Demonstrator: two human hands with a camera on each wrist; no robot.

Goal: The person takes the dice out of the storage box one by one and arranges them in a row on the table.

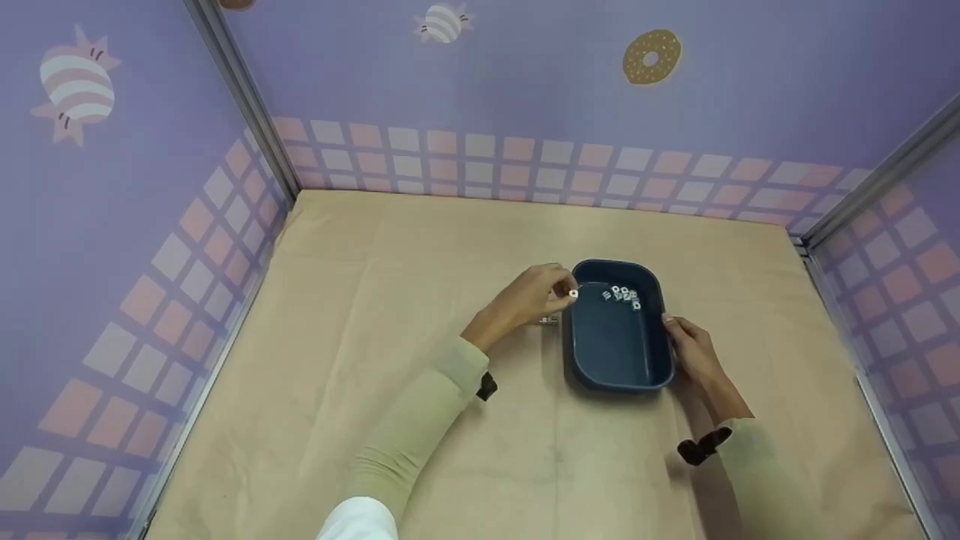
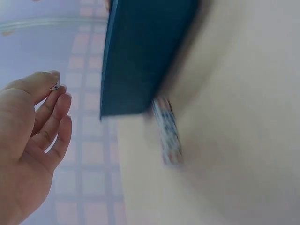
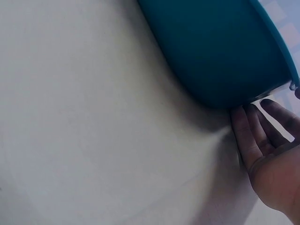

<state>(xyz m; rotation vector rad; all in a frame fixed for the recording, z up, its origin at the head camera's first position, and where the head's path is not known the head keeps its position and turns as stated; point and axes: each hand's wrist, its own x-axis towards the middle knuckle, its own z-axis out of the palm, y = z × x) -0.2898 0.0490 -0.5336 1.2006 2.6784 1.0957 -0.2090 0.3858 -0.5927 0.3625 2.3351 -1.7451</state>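
Sleeve (image 1: 412,427) nearest | left hand (image 1: 529,296) pinches die (image 1: 573,294) by bin (image 1: 611,349) | right hand (image 1: 696,352) grips bin | slack pinch could drop die

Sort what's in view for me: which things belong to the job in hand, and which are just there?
Part of the job:
left hand, pinching a white die
right hand, holding the blue tub
dice inside the tub
row of apparent dice beside the tub

Just there:
tan table cover
patterned walls
metal posts
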